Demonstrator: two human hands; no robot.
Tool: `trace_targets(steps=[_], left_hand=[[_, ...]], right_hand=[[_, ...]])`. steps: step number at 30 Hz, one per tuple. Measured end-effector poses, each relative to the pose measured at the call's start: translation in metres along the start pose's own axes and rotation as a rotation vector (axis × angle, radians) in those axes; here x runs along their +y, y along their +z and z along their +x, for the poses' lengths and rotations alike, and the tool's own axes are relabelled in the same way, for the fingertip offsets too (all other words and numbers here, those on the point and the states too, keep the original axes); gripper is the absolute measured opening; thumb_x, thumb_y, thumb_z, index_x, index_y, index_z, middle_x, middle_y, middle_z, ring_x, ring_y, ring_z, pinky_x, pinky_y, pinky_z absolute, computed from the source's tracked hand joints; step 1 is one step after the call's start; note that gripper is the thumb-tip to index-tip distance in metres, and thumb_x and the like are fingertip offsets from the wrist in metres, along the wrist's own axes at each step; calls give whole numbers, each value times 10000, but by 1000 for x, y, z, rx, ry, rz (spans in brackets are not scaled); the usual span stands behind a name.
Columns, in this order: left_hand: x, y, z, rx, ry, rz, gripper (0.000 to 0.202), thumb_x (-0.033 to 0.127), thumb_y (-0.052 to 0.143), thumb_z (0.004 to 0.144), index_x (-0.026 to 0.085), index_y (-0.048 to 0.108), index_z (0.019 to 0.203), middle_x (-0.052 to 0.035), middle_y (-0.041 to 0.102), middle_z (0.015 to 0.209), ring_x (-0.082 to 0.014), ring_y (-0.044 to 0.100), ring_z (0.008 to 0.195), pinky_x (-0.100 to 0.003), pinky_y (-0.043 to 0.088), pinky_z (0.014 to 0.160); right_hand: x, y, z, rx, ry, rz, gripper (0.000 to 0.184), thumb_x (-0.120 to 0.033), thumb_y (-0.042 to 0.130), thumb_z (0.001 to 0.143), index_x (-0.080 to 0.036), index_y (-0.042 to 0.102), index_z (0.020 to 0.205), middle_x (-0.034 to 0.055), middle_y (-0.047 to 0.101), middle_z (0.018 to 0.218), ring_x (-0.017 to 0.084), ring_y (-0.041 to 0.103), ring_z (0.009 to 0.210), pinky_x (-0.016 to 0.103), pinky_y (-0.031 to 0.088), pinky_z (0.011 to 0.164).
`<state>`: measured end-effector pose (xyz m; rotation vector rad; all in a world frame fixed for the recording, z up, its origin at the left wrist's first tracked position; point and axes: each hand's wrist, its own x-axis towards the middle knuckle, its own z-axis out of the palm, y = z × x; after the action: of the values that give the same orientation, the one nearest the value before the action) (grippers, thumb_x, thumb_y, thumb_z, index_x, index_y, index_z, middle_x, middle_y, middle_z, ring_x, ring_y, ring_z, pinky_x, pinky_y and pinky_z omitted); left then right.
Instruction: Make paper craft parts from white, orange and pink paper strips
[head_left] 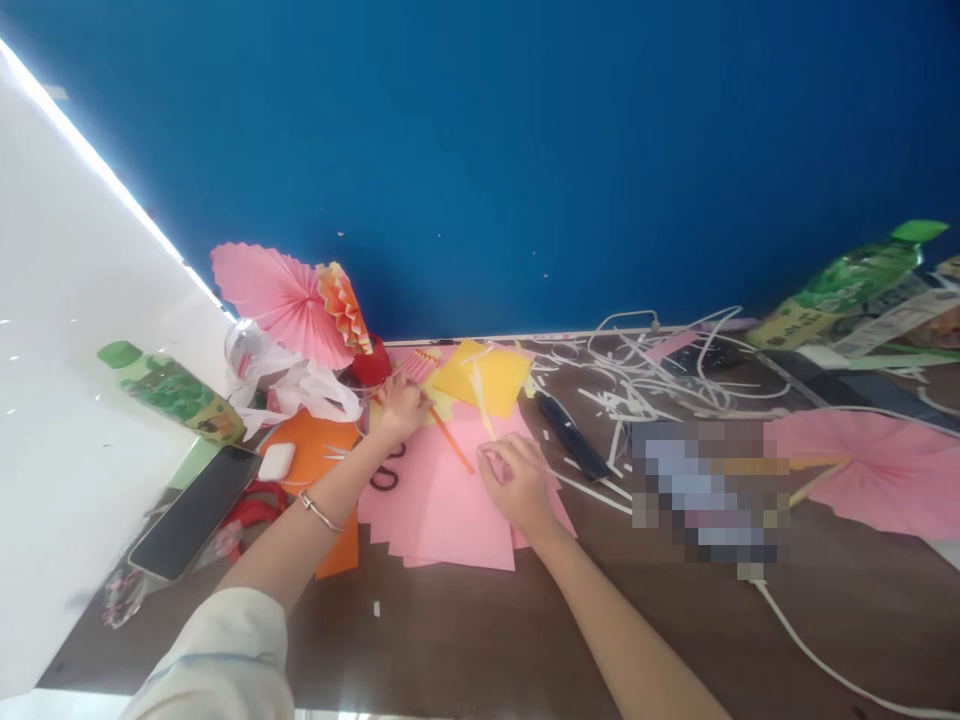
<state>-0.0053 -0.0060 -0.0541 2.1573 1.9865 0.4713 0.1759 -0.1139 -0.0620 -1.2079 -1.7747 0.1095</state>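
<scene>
Fingers (417,398) of our left hand (401,408) grip the upper end of the thin orange stick (454,445), whose long axis slants across the pink paper sheets (442,515) near the back edge of the desk (465,640), down toward our nearer right hand (517,482), pinched on a pale paper strip (484,400).

A thin orange stick (452,441) slants out from the left fingers (415,401); flat pink paper sheets (442,505) lie under the right fingertips (493,463).
</scene>
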Motion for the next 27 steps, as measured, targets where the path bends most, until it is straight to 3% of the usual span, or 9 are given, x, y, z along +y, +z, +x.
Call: trace_targets(steps=[4, 7, 10, 12, 17, 22, 25, 27], left_hand=[[1, -3, 1, 38, 13, -45, 125, 251, 578, 761, 154, 624, 698, -125, 539, 1051, -330, 441, 1054, -476, 344, 858], [1, -8, -5, 62, 64, -94, 117, 231, 525, 799, 160, 611, 763, -89, 591, 982, -252, 509, 1004, -379, 390, 850], [-3, -10, -16, 68, 101, -143, 171, 242, 442, 856, 163, 591, 879, -46, 629, 897, -155, 583, 840, -262, 440, 752], [-6, -9, -19, 72, 105, -147, 180, 249, 438, 858, 162, 593, 889, -41, 635, 869, -143, 591, 787, -246, 447, 721], [-7, -4, -6, 95, 95, -82, 109, 240, 542, 781, 178, 630, 762, -96, 584, 1015, -264, 478, 1046, -381, 373, 902], [-6, 2, 8, 73, 45, -96, 118, 269, 585, 744, 166, 628, 706, -131, 535, 1066, -351, 411, 1088, -523, 329, 899], [-7, 0, 5, 82, 43, -163, 104, 232, 569, 747, 161, 609, 683, -129, 523, 1102, -346, 405, 1110, -532, 313, 917], [-7, -5, 0, 91, 63, -242, 74, 201, 553, 752, 166, 599, 705, -112, 547, 1084, -303, 442, 1097, -477, 335, 931]], right_hand=[[-2, 1, -1, -10, 4, 4, 104, -133, 529, 780, -212, 558, 719, 5, 596, 681, 163, 543, 691, 327, 394, 706], [-3, -1, -1, -4, 12, 23, 106, -132, 522, 781, -210, 563, 722, 4, 596, 677, 162, 546, 694, 325, 394, 707], [-5, -3, -1, 9, 32, 44, 88, -149, 526, 777, -208, 568, 727, 8, 600, 688, 162, 551, 699, 323, 398, 711], [-5, -2, -1, 15, 40, 51, 70, -163, 537, 770, -207, 572, 729, 13, 605, 704, 165, 553, 704, 323, 398, 716], [-2, 0, -2, 22, 20, 37, 78, -159, 533, 770, -207, 572, 722, 8, 601, 689, 162, 540, 696, 323, 388, 722], [2, -2, -1, 23, 50, 36, 93, -148, 521, 775, -204, 571, 720, 9, 599, 691, 162, 532, 702, 321, 384, 720], [1, -2, -1, 18, 61, 42, 90, -153, 523, 777, -203, 576, 723, 7, 589, 679, 162, 525, 696, 316, 385, 715], [1, -2, -1, 19, 59, 51, 91, -152, 526, 774, -202, 576, 716, 6, 586, 673, 159, 524, 689, 314, 386, 713]])
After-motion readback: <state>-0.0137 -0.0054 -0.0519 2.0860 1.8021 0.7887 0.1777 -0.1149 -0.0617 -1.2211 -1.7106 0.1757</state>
